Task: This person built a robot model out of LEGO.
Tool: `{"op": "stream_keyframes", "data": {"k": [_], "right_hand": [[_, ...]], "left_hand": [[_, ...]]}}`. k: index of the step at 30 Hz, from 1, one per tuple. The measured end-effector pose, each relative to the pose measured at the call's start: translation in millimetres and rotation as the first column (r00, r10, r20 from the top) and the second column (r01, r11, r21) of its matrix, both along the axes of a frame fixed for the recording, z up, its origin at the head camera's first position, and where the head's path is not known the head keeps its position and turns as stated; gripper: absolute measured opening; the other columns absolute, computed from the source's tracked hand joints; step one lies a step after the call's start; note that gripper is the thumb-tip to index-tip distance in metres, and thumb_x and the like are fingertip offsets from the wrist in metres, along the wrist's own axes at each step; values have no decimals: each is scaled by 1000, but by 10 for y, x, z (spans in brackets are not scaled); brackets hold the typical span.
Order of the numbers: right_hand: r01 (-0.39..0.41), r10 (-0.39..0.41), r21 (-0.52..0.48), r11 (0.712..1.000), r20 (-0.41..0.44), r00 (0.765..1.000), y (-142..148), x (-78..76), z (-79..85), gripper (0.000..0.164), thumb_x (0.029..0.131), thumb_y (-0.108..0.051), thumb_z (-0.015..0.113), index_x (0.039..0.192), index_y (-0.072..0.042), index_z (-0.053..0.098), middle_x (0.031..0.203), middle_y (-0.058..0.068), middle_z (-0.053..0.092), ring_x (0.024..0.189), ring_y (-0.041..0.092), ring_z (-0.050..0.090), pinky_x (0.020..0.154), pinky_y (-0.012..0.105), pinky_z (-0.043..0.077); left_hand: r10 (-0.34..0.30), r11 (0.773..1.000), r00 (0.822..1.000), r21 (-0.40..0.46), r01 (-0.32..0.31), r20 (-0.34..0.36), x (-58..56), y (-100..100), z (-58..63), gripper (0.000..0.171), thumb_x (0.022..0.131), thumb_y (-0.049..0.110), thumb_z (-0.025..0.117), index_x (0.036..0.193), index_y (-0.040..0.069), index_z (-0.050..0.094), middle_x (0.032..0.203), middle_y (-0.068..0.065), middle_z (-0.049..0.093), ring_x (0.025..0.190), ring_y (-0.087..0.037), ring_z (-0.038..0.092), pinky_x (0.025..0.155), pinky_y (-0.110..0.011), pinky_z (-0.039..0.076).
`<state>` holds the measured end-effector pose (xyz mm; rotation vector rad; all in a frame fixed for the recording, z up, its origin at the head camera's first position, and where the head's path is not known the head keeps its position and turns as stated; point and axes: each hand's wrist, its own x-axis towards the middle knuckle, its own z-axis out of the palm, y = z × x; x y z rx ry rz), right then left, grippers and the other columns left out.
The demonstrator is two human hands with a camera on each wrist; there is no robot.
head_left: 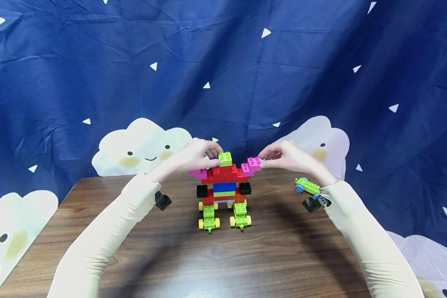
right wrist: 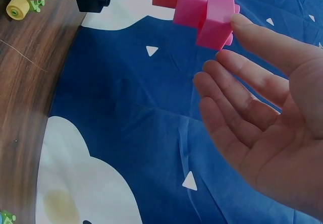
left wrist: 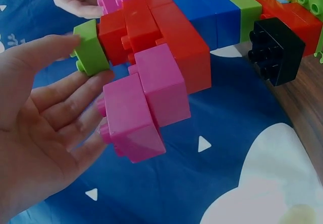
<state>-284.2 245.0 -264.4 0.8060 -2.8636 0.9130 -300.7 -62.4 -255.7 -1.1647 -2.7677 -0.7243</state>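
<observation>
A figure built of toy bricks, with a red body (head_left: 225,178), stands upright on the table. My left hand (head_left: 197,155) pinches the lime green brick (head_left: 225,159) at its top, the thumb on one side and a fingertip on the other, as the left wrist view shows. At the figure's right arm, my right hand (head_left: 284,156) holds the outer pink brick (head_left: 253,162) between thumb and index finger; the other fingers curve loosely below. Another pair of pink bricks (left wrist: 133,118) juts out under my left hand. Black bricks (head_left: 245,188) stick out lower down, above two green wheeled bases (head_left: 240,215).
To the right on the brown wooden table (head_left: 164,256) lies a green wheeled base (head_left: 308,186) with blue wheels, near my right forearm. A dark blue cloth (head_left: 223,62) with white triangles and clouds hangs behind the table.
</observation>
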Motion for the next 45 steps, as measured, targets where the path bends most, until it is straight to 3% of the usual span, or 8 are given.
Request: {"op": "stream_keyframes", "data": {"k": [9,19,37,45], "right_hand": [[10,-11,3,1000,10,1000,0,-6,-14,31,84,-27,79,110,-10,74,103,7,76,94,20,71,91,42,57],[18,-18,-2,1000,18,1000,-3,4,-12,31,85,-26,79,110,-10,74,104,9,76,95,21,71,93,44,57],[7,-7,18,1000,-11,1000,4,-20,-14,30,85,-26,78,109,-9,74,104,9,76,95,21,71,92,44,57],[15,-15,21,1000,8,1000,-15,-10,-8,30,85,-27,78,110,-10,74,104,8,76,95,20,71,92,43,57]], "left_hand": [[-29,999,999,25,30,-22,10,47,-18,36,94,32,68,122,9,71,115,-8,75,98,-19,71,87,-34,59],[-11,999,999,35,12,-35,12,94,-18,33,92,30,70,116,8,73,105,-8,77,90,-18,73,86,-34,60],[51,999,999,16,-51,-4,9,136,-3,34,90,33,72,117,11,74,107,-7,77,90,-18,70,78,-27,57],[39,999,999,24,-38,-12,16,107,-25,35,91,33,71,118,11,74,107,-7,77,91,-17,71,80,-29,57]]}}
